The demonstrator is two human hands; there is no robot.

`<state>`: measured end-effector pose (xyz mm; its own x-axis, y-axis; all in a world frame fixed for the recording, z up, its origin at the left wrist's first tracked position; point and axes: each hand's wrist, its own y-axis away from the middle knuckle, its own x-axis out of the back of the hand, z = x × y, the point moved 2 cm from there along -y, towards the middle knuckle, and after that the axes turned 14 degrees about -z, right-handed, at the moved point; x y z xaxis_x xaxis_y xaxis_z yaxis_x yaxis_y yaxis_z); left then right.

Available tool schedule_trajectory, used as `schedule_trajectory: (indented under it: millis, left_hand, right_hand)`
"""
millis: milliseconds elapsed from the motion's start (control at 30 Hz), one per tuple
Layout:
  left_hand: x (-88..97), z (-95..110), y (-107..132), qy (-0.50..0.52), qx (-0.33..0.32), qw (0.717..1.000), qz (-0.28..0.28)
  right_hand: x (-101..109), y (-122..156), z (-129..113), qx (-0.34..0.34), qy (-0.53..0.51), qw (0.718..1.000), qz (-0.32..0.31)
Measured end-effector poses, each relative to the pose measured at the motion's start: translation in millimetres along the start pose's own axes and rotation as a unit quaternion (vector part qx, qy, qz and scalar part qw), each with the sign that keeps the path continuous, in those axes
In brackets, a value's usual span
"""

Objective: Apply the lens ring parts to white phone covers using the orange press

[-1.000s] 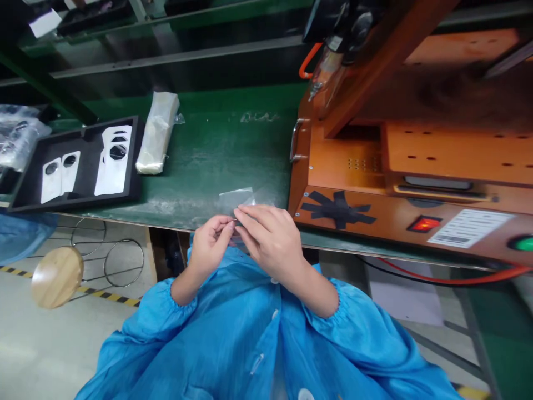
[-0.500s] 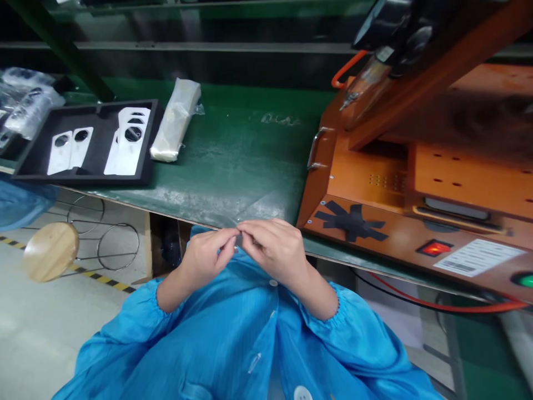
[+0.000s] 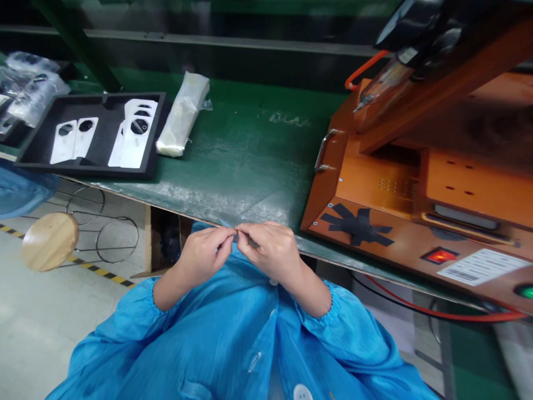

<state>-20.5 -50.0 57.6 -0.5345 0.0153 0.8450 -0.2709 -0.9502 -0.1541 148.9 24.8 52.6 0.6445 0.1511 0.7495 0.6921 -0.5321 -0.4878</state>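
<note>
My left hand [image 3: 205, 256] and my right hand [image 3: 270, 250] meet fingertip to fingertip over the front edge of the green bench [image 3: 233, 150]. Both pinch a small dark part [image 3: 238, 238] between them, mostly hidden by the fingers. A clear plastic film [image 3: 266, 210] lies on the bench just beyond my hands. Blue smock sleeves cover both forearms.
An orange machine [image 3: 420, 189] with a lit red switch [image 3: 440, 256] fills the right. A black tray [image 3: 89, 136] with white cards [image 3: 135, 133] sits at the left, a wrapped white bundle [image 3: 183, 114] beside it. A wooden stool [image 3: 49, 240] stands on the floor.
The view has shifted, so bench and machine sit further right. My hands stay pinched together and have drawn slightly nearer my body; the film now lies flat on the bench.
</note>
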Motion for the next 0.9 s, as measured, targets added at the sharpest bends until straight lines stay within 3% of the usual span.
schedule_trajectory:
  millis: [200, 400, 567, 600, 667, 733, 767, 833, 900]
  left_hand:
    - [1.6, -5, 9, 0.062, 0.053, 0.997, -0.004]
    - [-5.3, -5, 15, 0.065, 0.058, 0.996, -0.006]
    - [-2.2, -21, 51, 0.063, 0.106, 0.991, -0.053]
    - [4.2, -32, 64, 0.065, 0.151, 0.985, -0.058]
    - [22.7, -65, 94, 0.057, 0.313, 0.946, -0.055]
    - [41.3, -109, 122, 0.033, 0.494, 0.867, -0.055]
    - [47.4, -131, 132, 0.023, 0.55, 0.832, -0.06]
    - [48.8, -173, 141, 0.019, 0.608, 0.79, -0.074]
    - [36.0, -206, 137, 0.036, 0.624, 0.775, -0.092]
  right_hand:
    - [0, -1, -1, -0.072, -0.15, 0.985, -0.044]
    - [-10, 1, -3, -0.075, -0.174, 0.98, -0.061]
    - [-13, 10, 6, -0.117, -0.232, 0.958, -0.116]
    - [-12, 12, 9, -0.136, -0.242, 0.955, -0.103]
    - [-7, 17, 15, -0.176, -0.246, 0.952, -0.053]
    - [-4, 22, 20, -0.224, -0.248, 0.943, -0.011]
    - [-4, 24, 22, -0.249, -0.253, 0.935, -0.003]
    - [-7, 26, 22, -0.283, -0.276, 0.918, -0.011]
    - [-12, 25, 18, -0.285, -0.306, 0.908, -0.034]
